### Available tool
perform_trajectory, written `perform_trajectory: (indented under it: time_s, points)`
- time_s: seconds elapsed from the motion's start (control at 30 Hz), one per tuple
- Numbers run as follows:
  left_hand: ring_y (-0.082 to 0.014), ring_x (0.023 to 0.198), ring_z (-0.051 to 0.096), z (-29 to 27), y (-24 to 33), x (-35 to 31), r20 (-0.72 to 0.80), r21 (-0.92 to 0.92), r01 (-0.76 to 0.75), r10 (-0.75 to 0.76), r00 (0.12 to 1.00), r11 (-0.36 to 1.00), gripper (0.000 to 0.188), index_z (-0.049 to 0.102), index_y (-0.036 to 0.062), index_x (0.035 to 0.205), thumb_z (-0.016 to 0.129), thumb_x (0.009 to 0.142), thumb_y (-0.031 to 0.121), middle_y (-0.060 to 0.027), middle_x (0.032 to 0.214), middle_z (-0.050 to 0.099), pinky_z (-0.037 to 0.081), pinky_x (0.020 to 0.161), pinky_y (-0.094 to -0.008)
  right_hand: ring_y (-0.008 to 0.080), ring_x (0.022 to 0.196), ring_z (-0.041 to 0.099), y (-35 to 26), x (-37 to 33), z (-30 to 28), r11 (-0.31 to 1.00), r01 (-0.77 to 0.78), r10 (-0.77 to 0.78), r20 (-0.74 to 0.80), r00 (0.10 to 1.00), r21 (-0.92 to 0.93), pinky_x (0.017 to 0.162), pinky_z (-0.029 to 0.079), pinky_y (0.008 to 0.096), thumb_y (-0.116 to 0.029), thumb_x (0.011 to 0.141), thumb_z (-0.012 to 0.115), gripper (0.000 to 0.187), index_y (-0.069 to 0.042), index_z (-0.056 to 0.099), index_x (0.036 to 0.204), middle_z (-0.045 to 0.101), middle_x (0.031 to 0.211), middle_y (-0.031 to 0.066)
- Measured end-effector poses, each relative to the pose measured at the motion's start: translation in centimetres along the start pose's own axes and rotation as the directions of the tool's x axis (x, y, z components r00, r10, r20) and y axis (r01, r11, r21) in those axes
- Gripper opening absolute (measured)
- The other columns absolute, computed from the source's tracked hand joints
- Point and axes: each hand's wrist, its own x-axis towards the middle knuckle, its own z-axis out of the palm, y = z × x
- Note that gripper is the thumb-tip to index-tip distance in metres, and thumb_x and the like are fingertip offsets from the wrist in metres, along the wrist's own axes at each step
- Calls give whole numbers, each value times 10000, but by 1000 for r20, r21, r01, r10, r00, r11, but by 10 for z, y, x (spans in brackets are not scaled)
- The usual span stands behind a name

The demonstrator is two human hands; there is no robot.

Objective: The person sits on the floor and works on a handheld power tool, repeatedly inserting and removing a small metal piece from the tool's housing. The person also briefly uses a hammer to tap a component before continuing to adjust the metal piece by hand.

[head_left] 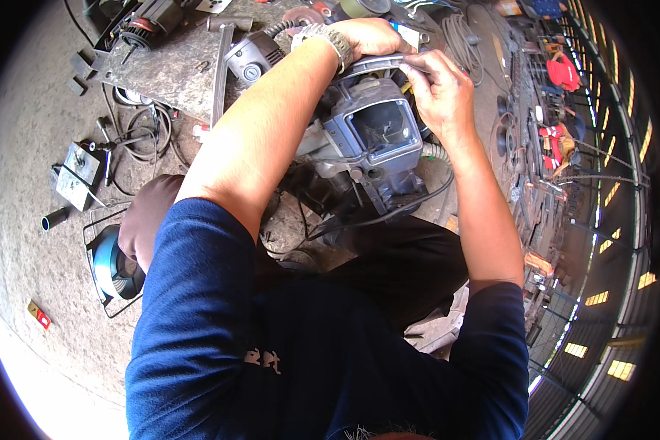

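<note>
Your right hand (441, 92) has its fingers (422, 67) pinched narrow on the curved grey metal handle bar (378, 64) that arches over the top of the machine. Your left hand (374, 37) lies over the far end of the same bar; its fingers curl out of sight behind the housing, so whether they are clamped cannot be told. A woven band (323, 37) sits on your left wrist.

The bar belongs to a grey power tool body (367, 139), blocky, of moulded plastic and cast metal, propped against your legs just below both hands. Its upper face carries a rectangular open cavity (383, 126) with a raised rim; the inside is dark with smudged residue, and no separate contents can be made out. A black cable (389, 213) loops beneath the body.

Beyond your hands, a rough, stained metal plate (169, 66) lies on the concrete floor (29, 147), with an angle grinder (253, 55) beside it. To your left sits a blue round casing (114, 268) inside a wire frame, and a small black cylinder (54, 218) lies apart.
</note>
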Motion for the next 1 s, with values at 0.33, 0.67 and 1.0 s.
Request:
perform_trajectory:
  time_s: [0.33,0.67,1.0]
  points:
    - [-140,768,697,-9,-22,31,164,352,-267,222,961,897,260,826,99,1132,730,949,257,-60,969,784,577,675,-355,367,888,746,6,-2,4,1000,1,-1,-23,1000,23,756,589,428,-140,922,782,134,-64,748,1027,750,980,141]
    - [-134,700,663,0,-13,24,23,-88,94,-92,995,992,276,822,70,1024,812,929,329,-41,899,784,547,632,-345,281,869,755,3,-6,-4,998,25,-23,-40,999,59,754,599,361,-53,921,768,106,-24,696,994,744,960,131]
    - [-163,686,646,-1,-2,9,-88,298,67,-42,995,952,405,808,61,1022,710,926,441,-87,905,766,534,647,-363,345,908,722,-15,-2,-9,963,184,-160,132,978,-199,771,604,439,-108,899,767,154,-74,647,990,665,998,125]
